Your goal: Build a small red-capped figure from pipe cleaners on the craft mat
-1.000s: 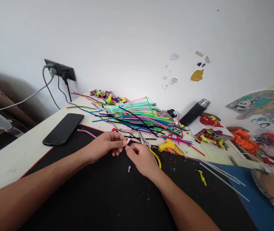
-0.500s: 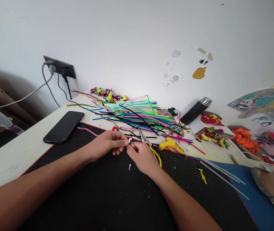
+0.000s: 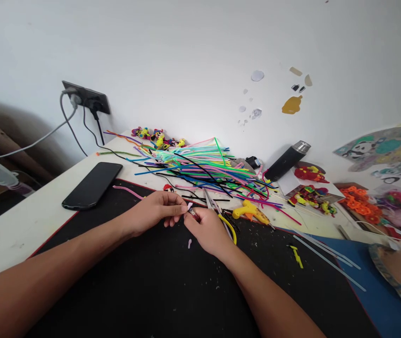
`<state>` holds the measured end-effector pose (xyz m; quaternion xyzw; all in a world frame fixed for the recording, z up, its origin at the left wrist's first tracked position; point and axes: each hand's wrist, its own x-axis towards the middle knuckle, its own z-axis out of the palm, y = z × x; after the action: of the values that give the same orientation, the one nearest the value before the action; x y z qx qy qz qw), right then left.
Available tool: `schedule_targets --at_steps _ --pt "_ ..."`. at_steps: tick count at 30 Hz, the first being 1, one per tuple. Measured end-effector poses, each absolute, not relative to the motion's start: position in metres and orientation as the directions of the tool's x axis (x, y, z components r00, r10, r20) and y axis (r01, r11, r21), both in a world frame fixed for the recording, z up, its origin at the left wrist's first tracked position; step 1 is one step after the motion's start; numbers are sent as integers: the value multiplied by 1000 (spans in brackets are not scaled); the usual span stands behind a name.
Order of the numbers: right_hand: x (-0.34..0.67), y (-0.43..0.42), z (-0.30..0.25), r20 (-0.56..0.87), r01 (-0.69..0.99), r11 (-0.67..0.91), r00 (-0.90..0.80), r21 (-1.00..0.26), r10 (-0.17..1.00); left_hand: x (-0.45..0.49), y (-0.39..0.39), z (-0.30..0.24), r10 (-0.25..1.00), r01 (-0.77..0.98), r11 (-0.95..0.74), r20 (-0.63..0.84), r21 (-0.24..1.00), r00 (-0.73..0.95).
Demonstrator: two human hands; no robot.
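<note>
My left hand (image 3: 156,211) and my right hand (image 3: 209,231) meet over a black mat (image 3: 151,291), fingers pinched together on a small pink pipe-cleaner piece (image 3: 189,206). A second short pink piece (image 3: 189,243) lies on the mat just below my hands. A long pink pipe cleaner (image 3: 127,190) lies on the mat to the left. Scissors with yellow handles (image 3: 221,217) rest right behind my right hand. A big pile of coloured pipe cleaners (image 3: 204,170) covers the table beyond.
A black phone (image 3: 93,185) lies at the left on the white table. A yellow glue gun (image 3: 250,211), a black flask (image 3: 287,161), clear glue sticks (image 3: 327,259), small craft figures (image 3: 311,195) and a wall socket with cables (image 3: 86,101) surround the work spot.
Both hands stay pinched on the pink piece with only small finger shifts; the view has tipped slightly.
</note>
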<state>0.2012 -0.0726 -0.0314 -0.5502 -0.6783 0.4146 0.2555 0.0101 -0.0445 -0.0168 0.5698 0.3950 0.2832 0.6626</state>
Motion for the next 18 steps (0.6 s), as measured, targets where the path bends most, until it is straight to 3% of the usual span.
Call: schedule_targets --at_steps 18 --pt "205 -71 -33 -109 537 56 -271 -842 957 8 -44 -13 821 130 186 -227 974 524"
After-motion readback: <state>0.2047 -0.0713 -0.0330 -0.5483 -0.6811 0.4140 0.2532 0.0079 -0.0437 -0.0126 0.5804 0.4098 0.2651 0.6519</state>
